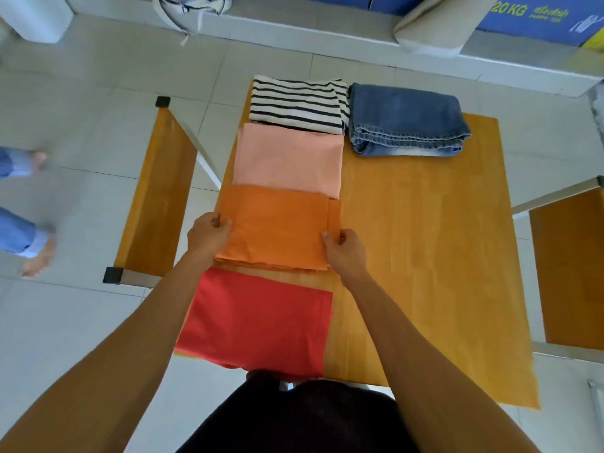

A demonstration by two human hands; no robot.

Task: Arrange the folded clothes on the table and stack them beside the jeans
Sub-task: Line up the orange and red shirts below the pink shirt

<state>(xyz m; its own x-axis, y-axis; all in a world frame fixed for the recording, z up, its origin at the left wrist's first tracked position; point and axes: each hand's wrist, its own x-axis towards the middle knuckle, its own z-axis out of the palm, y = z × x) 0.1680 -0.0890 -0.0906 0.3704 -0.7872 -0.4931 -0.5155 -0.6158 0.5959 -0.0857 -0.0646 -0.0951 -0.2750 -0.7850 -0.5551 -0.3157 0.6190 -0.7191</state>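
Observation:
Folded clothes lie in a row down the left side of the wooden table [425,256]. Farthest is a black-and-white striped top [297,104], then a pale pink piece [289,160], an orange piece [277,227] and, nearest me, a red piece [258,322]. Folded blue jeans [405,120] rest at the far right, touching the striped top. My left hand [207,235] pinches the orange piece's left edge. My right hand [343,248] grips its right edge, thumb on top.
A wooden bench [157,197] stands left of the table and another [568,266] on the right. A person's bare feet [37,253] are on the tiled floor at far left. A cushion [438,24] and blue boxes [536,18] sit at the back.

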